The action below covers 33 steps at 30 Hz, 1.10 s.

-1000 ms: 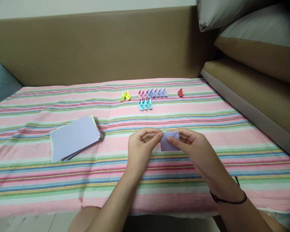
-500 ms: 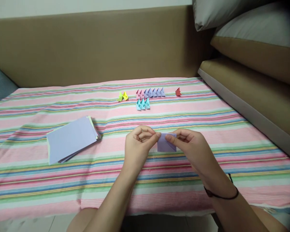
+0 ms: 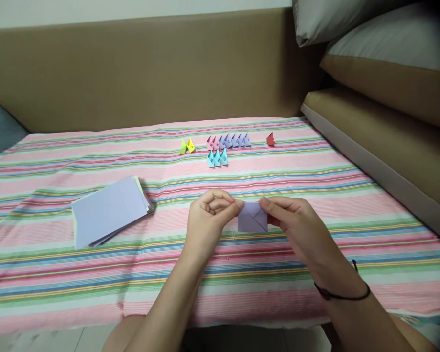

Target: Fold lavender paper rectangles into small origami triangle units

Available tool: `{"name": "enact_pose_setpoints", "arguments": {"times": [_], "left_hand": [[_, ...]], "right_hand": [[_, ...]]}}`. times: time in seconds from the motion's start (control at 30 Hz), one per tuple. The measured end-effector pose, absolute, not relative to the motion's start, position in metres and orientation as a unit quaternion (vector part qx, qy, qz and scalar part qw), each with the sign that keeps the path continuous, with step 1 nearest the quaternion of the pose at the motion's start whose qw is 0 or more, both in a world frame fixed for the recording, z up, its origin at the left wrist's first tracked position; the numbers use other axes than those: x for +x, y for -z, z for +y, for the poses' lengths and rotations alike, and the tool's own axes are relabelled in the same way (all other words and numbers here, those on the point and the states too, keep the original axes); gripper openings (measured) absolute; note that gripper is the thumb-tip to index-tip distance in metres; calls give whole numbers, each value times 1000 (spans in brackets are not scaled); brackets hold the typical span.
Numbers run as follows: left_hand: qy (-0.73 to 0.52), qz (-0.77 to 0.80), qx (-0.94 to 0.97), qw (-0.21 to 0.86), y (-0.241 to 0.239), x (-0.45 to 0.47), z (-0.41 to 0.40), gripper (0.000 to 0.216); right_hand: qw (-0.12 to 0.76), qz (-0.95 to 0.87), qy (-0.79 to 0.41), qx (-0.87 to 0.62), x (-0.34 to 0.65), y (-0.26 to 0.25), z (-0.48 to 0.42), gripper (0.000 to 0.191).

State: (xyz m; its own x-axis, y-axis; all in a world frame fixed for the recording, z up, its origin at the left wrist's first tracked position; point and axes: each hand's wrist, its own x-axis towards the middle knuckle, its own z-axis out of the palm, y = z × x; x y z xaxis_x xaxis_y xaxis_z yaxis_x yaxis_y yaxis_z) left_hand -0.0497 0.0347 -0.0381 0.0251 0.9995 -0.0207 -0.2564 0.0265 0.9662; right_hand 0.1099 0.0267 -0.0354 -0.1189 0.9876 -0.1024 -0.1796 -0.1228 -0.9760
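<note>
A small folded piece of purple paper [image 3: 250,222] is held up between my two hands, with a triangular flap and diagonal crease showing on its face. My left hand [image 3: 213,210] pinches its upper left corner between thumb and forefinger. At the upper right corner, my right hand [image 3: 288,215] grips it with the thumb in front and the fingers behind. Beyond the hands stand small folded paper pieces: a row of pink and purple ones [image 3: 229,141], several turquoise ones [image 3: 217,158], a yellow and yellow-green pair [image 3: 187,146] and a red one [image 3: 270,139].
A stack of purple and other coloured paper sheets [image 3: 108,210] lies to the left on the striped cloth [image 3: 176,254]. Behind the cloth rises a brown backrest [image 3: 143,73]. Brown and grey cushions [image 3: 381,137] are piled along the right side.
My right thumb has slid from the middle of the paper up to its right corner, uncovering the triangular flap. My left hand keeps its pinch, nearly still.
</note>
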Motion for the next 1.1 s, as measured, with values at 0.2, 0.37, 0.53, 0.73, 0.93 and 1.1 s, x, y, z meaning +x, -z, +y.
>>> {"name": "enact_pose_setpoints", "arguments": {"times": [0.2, 0.37, 0.53, 0.73, 0.93, 1.1], "left_hand": [[-572, 420, 400, 580, 40, -50, 37, 18], [-586, 431, 391, 564, 40, -47, 36, 20], [-586, 435, 401, 554, 40, -46, 34, 20], [-588, 427, 403, 557, 41, -45, 35, 19], [-574, 435, 410, 560, 40, -47, 36, 19], [-563, 437, 414, 567, 40, -49, 36, 19]], "right_hand": [[455, -457, -632, -430, 109, 33, 26, 22], [441, -493, -612, -434, 104, 36, 25, 14], [452, -479, -614, -436, 102, 37, 25, 16], [449, -461, -644, -414, 103, 37, 24, 15], [463, -455, -636, -417, 103, 37, 24, 25], [488, -436, -614, -441, 103, 38, 24, 29]]}}
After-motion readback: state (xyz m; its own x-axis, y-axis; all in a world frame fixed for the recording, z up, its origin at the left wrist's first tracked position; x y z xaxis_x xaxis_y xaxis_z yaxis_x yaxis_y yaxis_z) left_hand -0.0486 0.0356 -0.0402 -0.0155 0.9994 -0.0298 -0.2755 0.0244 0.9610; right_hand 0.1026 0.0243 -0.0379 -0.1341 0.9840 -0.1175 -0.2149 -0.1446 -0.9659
